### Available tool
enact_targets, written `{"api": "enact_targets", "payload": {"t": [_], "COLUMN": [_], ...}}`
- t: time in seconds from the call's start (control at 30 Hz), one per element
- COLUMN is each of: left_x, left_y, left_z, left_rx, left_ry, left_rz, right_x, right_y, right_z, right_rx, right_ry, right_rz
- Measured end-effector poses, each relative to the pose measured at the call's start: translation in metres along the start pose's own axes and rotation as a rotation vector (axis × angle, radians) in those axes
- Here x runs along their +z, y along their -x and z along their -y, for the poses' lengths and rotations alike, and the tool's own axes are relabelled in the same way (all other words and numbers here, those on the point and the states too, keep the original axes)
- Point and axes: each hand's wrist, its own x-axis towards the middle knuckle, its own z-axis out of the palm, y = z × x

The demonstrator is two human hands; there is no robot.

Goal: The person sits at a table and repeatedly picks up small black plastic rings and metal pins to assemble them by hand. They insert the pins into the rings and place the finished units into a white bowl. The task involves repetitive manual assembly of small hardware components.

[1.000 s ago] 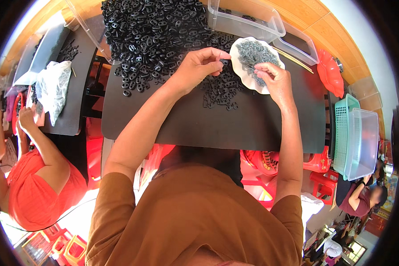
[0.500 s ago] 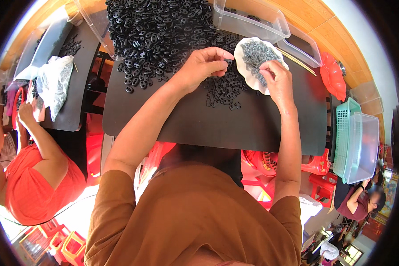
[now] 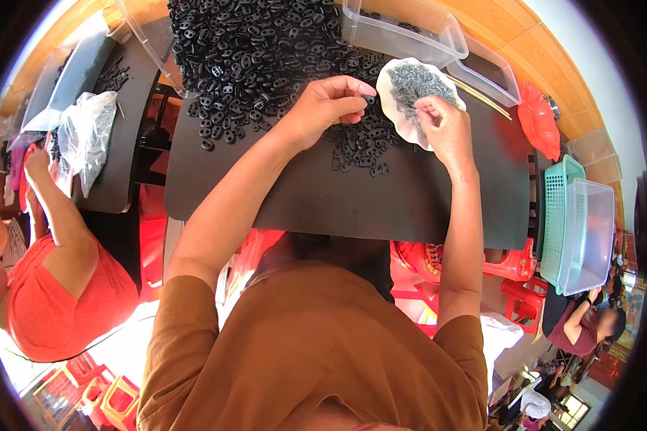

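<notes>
My left hand pinches a small black plastic piece between thumb and forefinger, just left of a white scalloped plate. On that plate lies a heap of tiny grey, metallic-looking parts. Over its right side, my right hand is closed in a pinch; whatever sits between its fingertips is too small to make out. Behind my left hand spreads a large pile of black oval pieces with two holes. Smaller black pieces are scattered on the dark table between my hands.
Clear plastic bins stand at the back, with sticks beside the plate. A red scalloped dish and a green basket are at the right. To the left, a person in red works at another table holding a plastic bag.
My right hand has shifted slightly left over the plate, its fingers changing their pinch. My left hand keeps its black piece nearly in place. The person at the left has raised an arm.
</notes>
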Motion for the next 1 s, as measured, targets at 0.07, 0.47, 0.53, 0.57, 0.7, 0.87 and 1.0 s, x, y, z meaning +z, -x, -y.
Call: {"api": "enact_targets", "payload": {"t": [0.07,0.47,0.53,0.57,0.7,0.87,1.0], "left_x": [0.000,0.013,0.023,0.029,0.049,0.054,0.050], "left_y": [0.000,-0.010,-0.020,-0.026,-0.046,-0.058,-0.064], "left_z": [0.002,0.000,-0.006,-0.008,-0.012,-0.008,-0.011], "left_rx": [-0.002,0.017,0.062,0.079,0.113,0.070,0.059], "left_ry": [0.009,-0.055,-0.196,-0.279,-0.410,-0.405,-0.511], "left_rz": [-0.001,0.014,-0.002,-0.008,0.004,0.050,0.107], "right_x": [-0.002,-0.001,-0.002,-0.002,-0.002,-0.005,0.000], "right_y": [-0.001,-0.003,-0.003,-0.002,0.001,0.004,0.005], "right_z": [0.006,-0.007,-0.003,-0.003,0.001,-0.001,0.004], "right_rx": [-0.006,0.024,0.054,0.050,0.022,0.020,-0.006], "right_ry": [0.004,-0.436,-0.586,-0.630,-0.707,-0.645,-0.551], "right_rz": [-0.014,-0.010,0.040,0.049,0.059,0.010,-0.020]}}
